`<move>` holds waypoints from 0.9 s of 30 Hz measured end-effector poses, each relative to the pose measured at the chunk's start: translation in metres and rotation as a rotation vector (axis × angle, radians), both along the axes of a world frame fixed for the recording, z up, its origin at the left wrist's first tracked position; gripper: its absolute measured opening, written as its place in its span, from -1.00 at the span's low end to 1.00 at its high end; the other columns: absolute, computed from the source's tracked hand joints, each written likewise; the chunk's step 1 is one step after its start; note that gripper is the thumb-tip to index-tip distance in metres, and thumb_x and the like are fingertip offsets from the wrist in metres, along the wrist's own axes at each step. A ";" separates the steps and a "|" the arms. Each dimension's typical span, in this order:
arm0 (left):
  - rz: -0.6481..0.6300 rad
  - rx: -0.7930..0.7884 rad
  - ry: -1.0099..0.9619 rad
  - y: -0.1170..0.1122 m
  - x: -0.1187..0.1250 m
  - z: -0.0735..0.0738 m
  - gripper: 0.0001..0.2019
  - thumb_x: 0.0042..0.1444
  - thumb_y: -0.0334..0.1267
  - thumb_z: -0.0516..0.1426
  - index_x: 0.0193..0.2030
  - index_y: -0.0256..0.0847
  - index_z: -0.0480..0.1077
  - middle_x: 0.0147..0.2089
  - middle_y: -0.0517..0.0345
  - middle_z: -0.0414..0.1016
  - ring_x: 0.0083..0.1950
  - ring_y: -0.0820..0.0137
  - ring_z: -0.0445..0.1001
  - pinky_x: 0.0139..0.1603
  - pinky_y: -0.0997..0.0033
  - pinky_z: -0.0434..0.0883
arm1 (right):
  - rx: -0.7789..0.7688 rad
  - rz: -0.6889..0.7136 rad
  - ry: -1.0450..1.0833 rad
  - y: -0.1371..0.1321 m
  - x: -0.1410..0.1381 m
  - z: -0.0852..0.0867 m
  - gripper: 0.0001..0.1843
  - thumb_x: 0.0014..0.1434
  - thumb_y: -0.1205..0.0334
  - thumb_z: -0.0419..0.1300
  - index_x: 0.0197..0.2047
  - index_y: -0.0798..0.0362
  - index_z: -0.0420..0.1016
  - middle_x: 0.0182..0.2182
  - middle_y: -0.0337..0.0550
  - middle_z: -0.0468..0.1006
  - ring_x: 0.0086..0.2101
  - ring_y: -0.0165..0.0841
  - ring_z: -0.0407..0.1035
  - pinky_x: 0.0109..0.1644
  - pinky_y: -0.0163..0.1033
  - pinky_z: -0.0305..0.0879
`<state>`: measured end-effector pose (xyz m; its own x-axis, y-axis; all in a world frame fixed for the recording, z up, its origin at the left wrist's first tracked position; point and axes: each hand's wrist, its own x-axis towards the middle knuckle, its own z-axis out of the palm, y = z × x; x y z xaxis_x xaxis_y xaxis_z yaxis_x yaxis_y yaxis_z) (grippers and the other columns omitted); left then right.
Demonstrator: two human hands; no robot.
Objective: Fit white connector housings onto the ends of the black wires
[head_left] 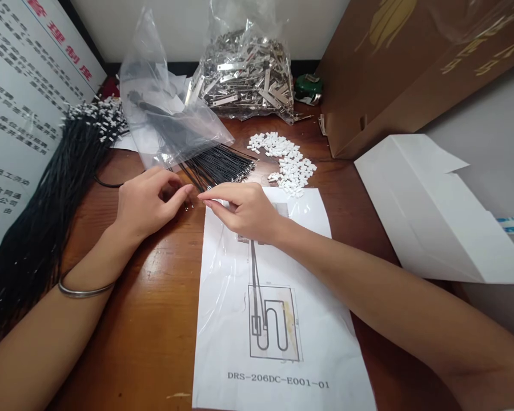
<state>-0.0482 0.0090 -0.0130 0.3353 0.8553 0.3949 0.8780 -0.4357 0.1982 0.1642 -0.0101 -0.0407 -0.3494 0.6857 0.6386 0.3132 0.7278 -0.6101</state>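
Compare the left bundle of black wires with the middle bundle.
The left bundle has white ends; the middle bundle shows small silvery tips. The left bundle looks larger than the middle bundle. The middle bundle shows partly through a clear bag; the left bundle lies uncovered. Both are black.

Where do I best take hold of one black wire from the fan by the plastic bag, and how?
Probably pinch it just behind its shiny tip, coming from the right: the black wires fan out that way, ends spread beyond the clear plastic, while farther left they bunch together and run beneath or inside the bag.
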 end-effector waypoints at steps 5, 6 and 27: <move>-0.093 0.046 -0.006 0.006 -0.003 -0.006 -0.74 0.27 -0.14 0.08 -0.19 -0.19 0.57 -0.12 0.03 0.67 -0.09 0.19 0.59 0.01 0.17 0.46 | -0.047 -0.025 0.007 -0.001 0.000 -0.001 -0.81 0.25 0.38 0.19 -0.17 0.14 0.66 -0.27 -0.11 0.72 -0.27 -0.36 0.58 -0.17 -0.28 0.44; -0.133 0.035 -0.018 0.007 -0.004 -0.007 -0.73 0.27 -0.15 0.08 -0.19 -0.20 0.58 -0.09 0.01 0.68 -0.05 0.19 0.60 0.06 0.17 0.47 | -0.054 -0.024 0.004 -0.001 0.000 -0.001 -0.81 0.25 0.38 0.19 -0.17 0.14 0.65 -0.28 -0.11 0.72 -0.27 -0.36 0.57 -0.18 -0.28 0.43; -0.356 -0.241 0.236 -0.001 0.001 0.000 -0.49 0.41 -0.01 -0.09 0.42 -0.02 0.25 0.49 0.11 0.18 0.51 0.14 0.14 0.44 0.02 0.12 | -0.075 -0.002 -0.016 -0.001 0.001 -0.001 -0.79 0.28 0.38 0.17 -0.12 0.09 0.64 -0.25 -0.14 0.72 -0.26 -0.37 0.56 -0.17 -0.29 0.40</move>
<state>-0.0468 0.0079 -0.0131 0.6798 0.7292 0.0782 0.7161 -0.6830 0.1436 0.1650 -0.0113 -0.0413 -0.3575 0.7319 0.5801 0.3245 0.6798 -0.6577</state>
